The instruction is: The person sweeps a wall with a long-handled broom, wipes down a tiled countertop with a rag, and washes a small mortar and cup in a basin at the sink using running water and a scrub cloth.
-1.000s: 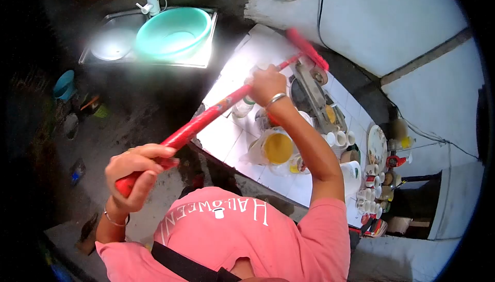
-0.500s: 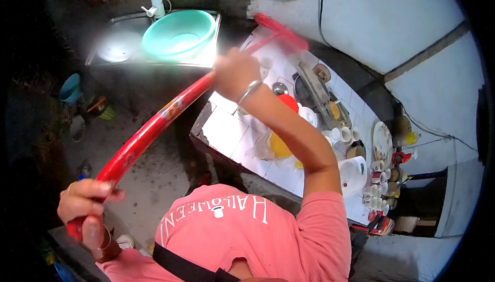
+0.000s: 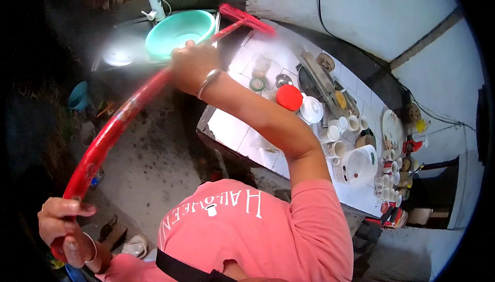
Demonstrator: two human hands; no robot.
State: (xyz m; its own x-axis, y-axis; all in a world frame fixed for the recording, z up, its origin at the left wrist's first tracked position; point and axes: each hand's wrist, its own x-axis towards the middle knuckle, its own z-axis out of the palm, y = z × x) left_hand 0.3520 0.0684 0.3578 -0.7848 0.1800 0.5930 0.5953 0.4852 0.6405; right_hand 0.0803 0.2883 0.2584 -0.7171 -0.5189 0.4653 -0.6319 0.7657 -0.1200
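A long red broom [image 3: 121, 111] slants from the lower left to the upper middle, its handle looking curved in the lens. At the handle's near end my left hand [image 3: 64, 230] is wrapped round it. Further up, my right hand [image 3: 196, 68], with a bracelet at the wrist, grips the handle near the turquoise basin [image 3: 180, 26]. The red bristle head [image 3: 247, 20] is raised between the basin and the wall, by the far corner of the white tiled counter [image 3: 229, 130].
The basin sits in a sink below a white tap [image 3: 154, 3]. On the counter are a red lid [image 3: 289, 97], a white lidded container [image 3: 311, 109], several cups [image 3: 337, 149] and a white plastic tub [image 3: 359, 166]. A blue bucket [image 3: 79, 96] stands at left.
The broom's bristle head has moved left, from over the counter towards the basin. Both hands have shifted left with the handle, still gripping it. The view has turned slightly.
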